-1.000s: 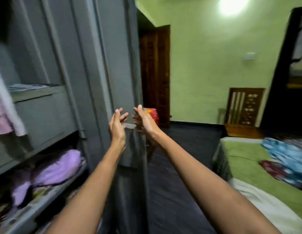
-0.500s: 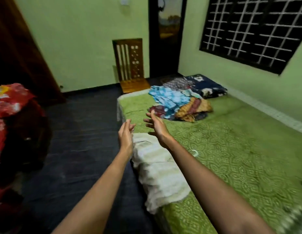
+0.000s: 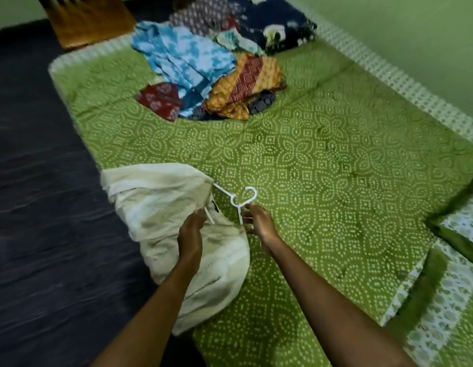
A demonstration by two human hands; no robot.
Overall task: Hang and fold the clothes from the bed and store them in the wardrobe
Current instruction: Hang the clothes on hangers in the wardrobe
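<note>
A cream garment (image 3: 164,207) lies over the near left edge of the green patterned bed (image 3: 322,154), with a white plastic hanger (image 3: 239,201) partly tucked into its neck. My left hand (image 3: 191,231) grips the garment's neck by the hanger's left arm. My right hand (image 3: 259,223) pinches the hanger's right arm just below the hook. A pile of clothes (image 3: 187,62) sits at the far end of the bed: light blue, dark red and an orange-and-red piece (image 3: 246,83). The wardrobe is out of view.
A dark blue floral pillow or blanket (image 3: 277,25) lies behind the pile. A low wooden chair (image 3: 92,19) stands beyond the bed's far corner. Dark floor (image 3: 31,181) runs along the left. Folded green bedding (image 3: 455,229) lies at the right edge.
The view turned from the wardrobe to the bed. Both hands, held open in the air before, have come down onto the cream garment and its hanger.
</note>
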